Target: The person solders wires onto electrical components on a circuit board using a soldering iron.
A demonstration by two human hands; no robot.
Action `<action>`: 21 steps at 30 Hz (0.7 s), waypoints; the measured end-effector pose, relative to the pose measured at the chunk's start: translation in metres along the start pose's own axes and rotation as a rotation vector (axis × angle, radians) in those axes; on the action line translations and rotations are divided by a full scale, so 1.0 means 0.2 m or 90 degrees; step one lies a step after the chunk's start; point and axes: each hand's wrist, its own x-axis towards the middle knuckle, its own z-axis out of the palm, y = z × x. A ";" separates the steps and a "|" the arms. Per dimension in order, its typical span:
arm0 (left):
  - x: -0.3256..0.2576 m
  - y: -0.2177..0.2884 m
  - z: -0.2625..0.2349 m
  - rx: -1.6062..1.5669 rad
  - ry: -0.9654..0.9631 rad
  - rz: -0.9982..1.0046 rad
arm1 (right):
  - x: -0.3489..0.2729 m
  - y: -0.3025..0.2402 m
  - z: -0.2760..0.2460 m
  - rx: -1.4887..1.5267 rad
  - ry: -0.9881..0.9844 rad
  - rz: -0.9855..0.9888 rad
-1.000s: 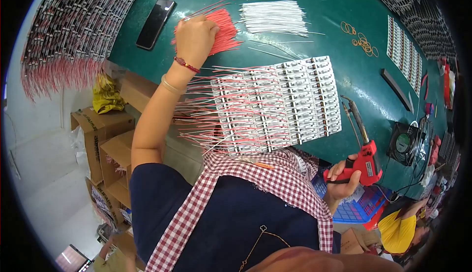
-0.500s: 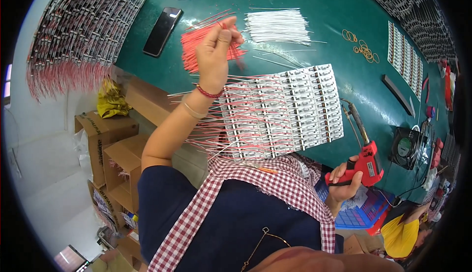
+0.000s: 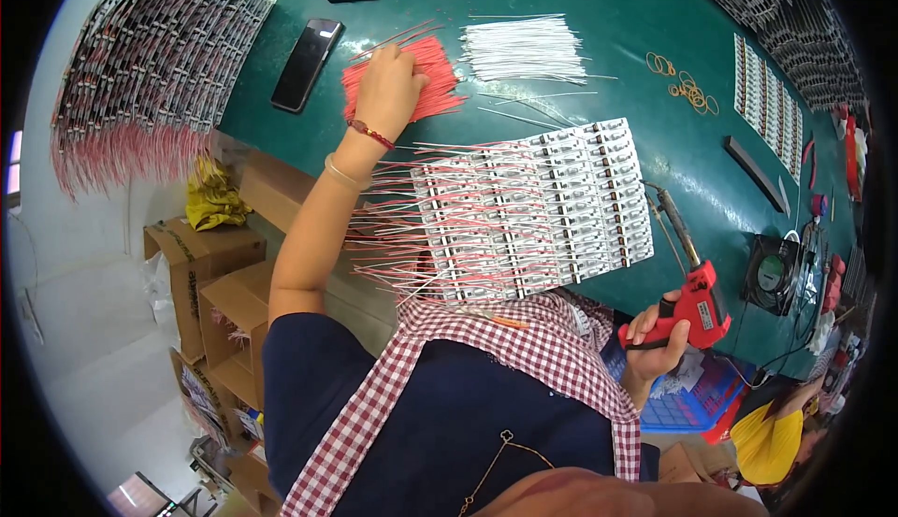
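My left hand [image 3: 389, 89] is down on a pile of red wires [image 3: 432, 73], its fingers bent into them and the fingertips hidden. At the right, my right hand [image 3: 658, 337] is wrapped round the red handle of a soldering gun [image 3: 700, 309]. The gun's metal tip points up and away, beside the right edge of a panel of small circuit boards [image 3: 571, 208]. Red and white wires [image 3: 383, 227] stick out from the panel's left side. The panel lies at the table's near edge, against my checked apron.
White wires [image 3: 524, 50] lie in a bundle beyond the panel. A black phone [image 3: 307, 64] is left of the red pile. Rubber bands [image 3: 690, 92], a dark bar [image 3: 755, 174] and a small fan [image 3: 772, 276] lie rightward. Stacked wired boards [image 3: 159, 59] stand far left, above cardboard boxes [image 3: 201, 265].
My left hand has gone from above the red pile, where it pinched some red wires, down and slightly left onto the pile. My right hand and the soldering gun have hardly moved.
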 end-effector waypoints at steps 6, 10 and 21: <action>0.03 0.04 -0.06 0.021 0.108 0.027 | 0.01 -0.01 0.00 -0.003 0.013 -0.011; 0.05 0.09 -0.20 -0.056 0.141 0.021 | 0.00 -0.01 -0.01 0.009 0.018 -0.014; -0.04 0.42 -0.01 -0.856 0.017 -0.011 | 0.02 -0.03 0.02 -0.011 0.035 -0.017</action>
